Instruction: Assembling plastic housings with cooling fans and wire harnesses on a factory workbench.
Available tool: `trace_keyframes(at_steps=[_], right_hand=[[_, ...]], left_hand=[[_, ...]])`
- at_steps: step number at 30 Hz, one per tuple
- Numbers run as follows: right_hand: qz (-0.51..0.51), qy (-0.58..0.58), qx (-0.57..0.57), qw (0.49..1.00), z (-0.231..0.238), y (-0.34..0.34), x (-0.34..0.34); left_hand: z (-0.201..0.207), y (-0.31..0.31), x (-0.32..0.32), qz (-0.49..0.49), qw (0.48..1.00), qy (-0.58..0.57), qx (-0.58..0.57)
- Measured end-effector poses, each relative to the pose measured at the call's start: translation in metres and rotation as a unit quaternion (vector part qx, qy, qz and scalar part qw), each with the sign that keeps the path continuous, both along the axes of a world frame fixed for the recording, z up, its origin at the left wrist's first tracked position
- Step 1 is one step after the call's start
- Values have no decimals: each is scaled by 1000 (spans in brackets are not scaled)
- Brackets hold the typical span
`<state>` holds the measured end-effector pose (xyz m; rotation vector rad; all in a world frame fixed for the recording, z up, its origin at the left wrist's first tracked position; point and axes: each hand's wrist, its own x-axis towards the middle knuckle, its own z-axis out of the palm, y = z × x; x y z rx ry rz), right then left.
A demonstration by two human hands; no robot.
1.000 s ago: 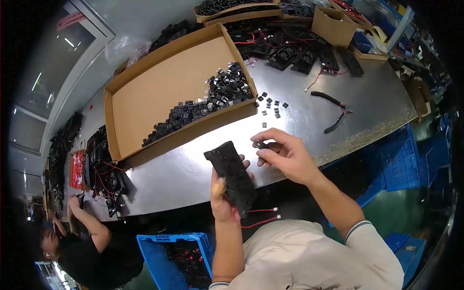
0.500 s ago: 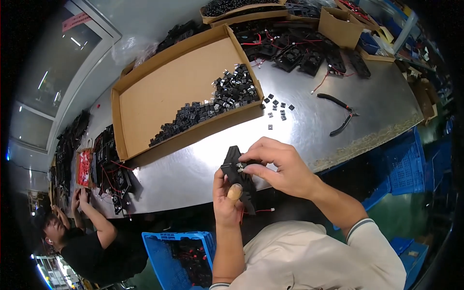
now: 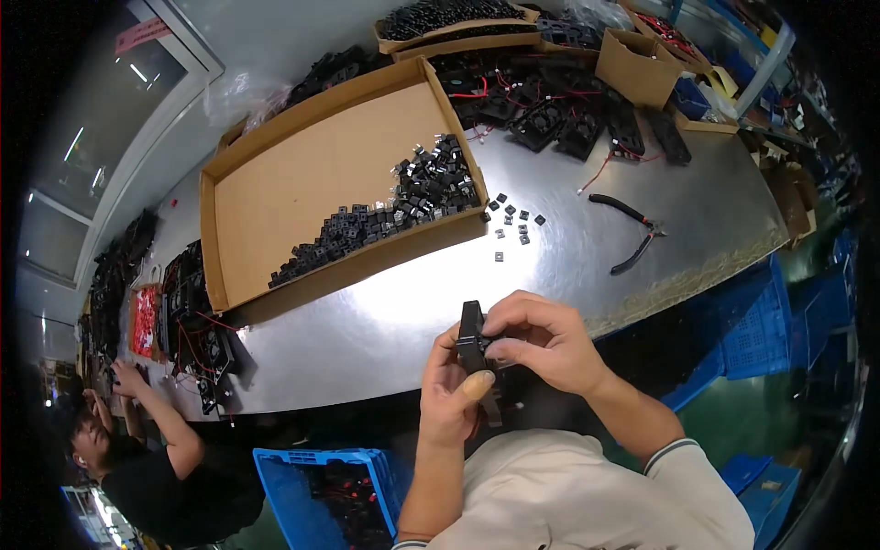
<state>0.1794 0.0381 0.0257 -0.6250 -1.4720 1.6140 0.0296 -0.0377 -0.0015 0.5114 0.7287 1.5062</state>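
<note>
My left hand (image 3: 446, 396) grips a black plastic housing (image 3: 471, 321), held upright above the table's near edge. A tan cover wraps the tip of that thumb. Thumb and fingers of my right hand (image 3: 550, 348) are pinched at the housing's right side, on a small black part (image 3: 484, 345) mostly hidden by the fingertips. A thin wire with a white plug (image 3: 519, 405) hangs below the housing. Beyond my hands, a shallow cardboard tray (image 3: 344, 273) carries a heap of small black square parts (image 3: 431, 183) with metal pins. Several more lie loose (image 3: 523, 215) beside it.
Black-and-red pliers (image 3: 632, 234) lie spread on the metal table (image 3: 385, 339). Black housings with red wires (image 3: 559, 128) pile up behind. A blue crate (image 3: 321, 454) stands below the near edge. At far left a co-worker (image 3: 137, 458) handles parts near a red-filled box (image 3: 145, 321).
The housing has turned more upright and edge-on, and both hands have shifted slightly right and down. Metal pins seen earlier at my right fingertips are now hidden. The whole view has shifted a little.
</note>
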Motion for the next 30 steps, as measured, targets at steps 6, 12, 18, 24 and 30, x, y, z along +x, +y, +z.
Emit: trace_keyframes(at_steps=[6,12,18,24,30], right_hand=[[5,-1,14,1000,-4,0,3],[-21,-11,11,1000,-5,-5,-4],[-38,24,-23,999,-18,6,-1],[22,-56,-69,996,-59,31,10],[-6,-265,198,944,-21,47,15]], left_hand=[[-9,-3,2,-3,997,-80,22],[-8,4,2,-12,990,-135,27],[-6,31,-36,-41,970,227,78],[13,61,-49,-123,733,666,60],[14,67,-54,-183,600,771,106]])
